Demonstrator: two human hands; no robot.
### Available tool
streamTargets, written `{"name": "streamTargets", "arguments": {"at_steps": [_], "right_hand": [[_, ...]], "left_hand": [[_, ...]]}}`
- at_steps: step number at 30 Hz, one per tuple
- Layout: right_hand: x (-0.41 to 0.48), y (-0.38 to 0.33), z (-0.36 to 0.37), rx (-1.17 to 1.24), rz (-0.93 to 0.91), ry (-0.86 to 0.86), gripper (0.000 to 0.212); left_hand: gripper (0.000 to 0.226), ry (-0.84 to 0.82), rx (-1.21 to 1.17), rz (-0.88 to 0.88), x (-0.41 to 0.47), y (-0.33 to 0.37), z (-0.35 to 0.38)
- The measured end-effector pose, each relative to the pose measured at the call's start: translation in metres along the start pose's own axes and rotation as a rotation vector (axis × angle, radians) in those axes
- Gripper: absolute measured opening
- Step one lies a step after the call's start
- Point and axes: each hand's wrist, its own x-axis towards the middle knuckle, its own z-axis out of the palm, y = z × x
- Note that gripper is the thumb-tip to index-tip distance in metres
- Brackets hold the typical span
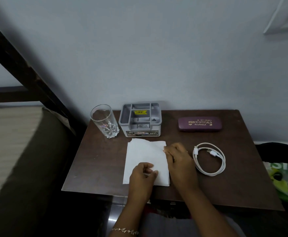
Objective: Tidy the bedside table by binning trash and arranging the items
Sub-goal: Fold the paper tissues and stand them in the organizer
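The dark wooden bedside table [242, 177] fills the lower middle of the frame. The white paper napkin [139, 151] lies flat at its centre, just below the grey organiser [139, 132]. The step in hand looks like folding or gathering the napkin. To do it well, anchor one edge while drawing the other across, and go slowly, since thin paper tears and creases easily. To the right lie the coiled white cable [213, 153] and, higher up, the purple spectacle case [199, 124]. The glass [105, 122] stands at the table's upper left, near enough to knock. The right hand [177, 158] reaches in from lower right and pinches the napkin's right edge with curled fingers. The left hand [143, 171] sits on the napkin's lower part, thumb and curled fingers nipping the sheet.
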Motion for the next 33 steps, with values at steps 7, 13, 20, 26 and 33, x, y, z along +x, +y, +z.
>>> {"name": "streamTargets", "arguments": {"at_steps": [7, 13, 20, 26, 33], "right_hand": [[0.005, 0.002, -0.003, 0.419, 0.061, -0.146, 0.014], [0.007, 0.008, -0.011, 0.746, 0.252, -0.326, 0.013], [0.008, 0.004, -0.008, 0.871, 0.44, -0.369, 0.018], [0.012, 0.001, -0.02, 0.809, 0.493, -0.432, 0.014], [0.007, 0.001, -0.027, 0.939, 0.777, -0.52, 0.017]], "left_hand": [[0.022, 0.217, -0.05, 0.003, -0.003, 0.009, -0.009], [0.067, 0.327, 0.159, 0.156, 0.031, 0.017, -0.062], [0.016, -0.058, -0.163, 0.21, 0.048, 0.019, -0.074], [0.013, -0.102, -0.388, 0.122, 0.04, 0.03, -0.081], [0.025, -0.29, -0.283, -0.112, 0.033, 0.016, -0.073]]}}
